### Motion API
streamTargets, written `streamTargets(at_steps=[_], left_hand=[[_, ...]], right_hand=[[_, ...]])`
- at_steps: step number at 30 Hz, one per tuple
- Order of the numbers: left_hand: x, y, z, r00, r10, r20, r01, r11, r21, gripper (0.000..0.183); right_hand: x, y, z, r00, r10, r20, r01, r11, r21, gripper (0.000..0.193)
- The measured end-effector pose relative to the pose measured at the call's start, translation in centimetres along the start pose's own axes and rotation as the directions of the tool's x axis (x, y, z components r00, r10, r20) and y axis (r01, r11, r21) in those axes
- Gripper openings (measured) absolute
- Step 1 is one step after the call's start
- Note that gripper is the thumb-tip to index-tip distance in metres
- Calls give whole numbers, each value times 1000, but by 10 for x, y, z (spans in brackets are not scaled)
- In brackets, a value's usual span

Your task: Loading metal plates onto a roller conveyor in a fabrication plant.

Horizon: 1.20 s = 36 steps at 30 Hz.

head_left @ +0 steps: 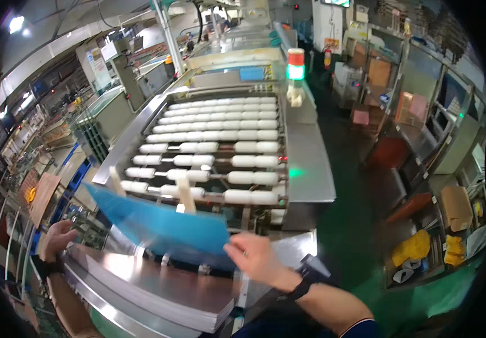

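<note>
A thin blue sheet [164, 225] stands tilted at the front end of a roller conveyor. My right hand [255, 258] is closed on its right edge, thumb and fingers pinched together. My left hand [58, 239] is off the sheet, beside the left corner of a stack of shiny coppery sheets [164, 281]. Its fingers are loosely bent and apart, with nothing seen in them. The stack lies close in front of me, below the blue sheet. Two pale upright strips [185, 194] rise behind the sheet's upper edge.
Rows of white rollers [215, 135] run away from me between metal side rails [310, 163]. A signal light [295, 72] glows green at the conveyor's right. Racks with a cardboard box [456, 208] and yellow cloth-like items [412, 248] line the right. Equipment and railings crowd the left.
</note>
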<state>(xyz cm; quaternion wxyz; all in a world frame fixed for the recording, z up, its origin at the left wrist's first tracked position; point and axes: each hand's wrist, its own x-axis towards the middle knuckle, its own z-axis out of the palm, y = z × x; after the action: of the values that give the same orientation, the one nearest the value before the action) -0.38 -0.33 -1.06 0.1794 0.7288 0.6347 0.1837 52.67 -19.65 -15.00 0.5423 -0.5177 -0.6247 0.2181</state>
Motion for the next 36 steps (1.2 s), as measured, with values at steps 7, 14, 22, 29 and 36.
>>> streamTargets(at_steps=[7,14,22,29,36], left_hand=[[14,-6,-3,992,-86,90,45,924,381,49],[9,-5,0,995,-85,51,70,965,251,45],[16,-37,-10,988,-113,102,92,977,191,58],[16,-25,-10,975,-182,123,160,972,173,60],[4,1,-8,981,-150,119,129,977,173,59]], right_hand=[[-22,18,5,992,18,-129,-36,989,-144,39],[-59,-41,6,834,93,544,-315,890,330,45],[-43,-55,3,676,162,718,-550,760,346,28],[-38,-56,5,771,206,602,-512,763,395,26],[-23,-58,-3,861,234,452,-417,833,363,23]])
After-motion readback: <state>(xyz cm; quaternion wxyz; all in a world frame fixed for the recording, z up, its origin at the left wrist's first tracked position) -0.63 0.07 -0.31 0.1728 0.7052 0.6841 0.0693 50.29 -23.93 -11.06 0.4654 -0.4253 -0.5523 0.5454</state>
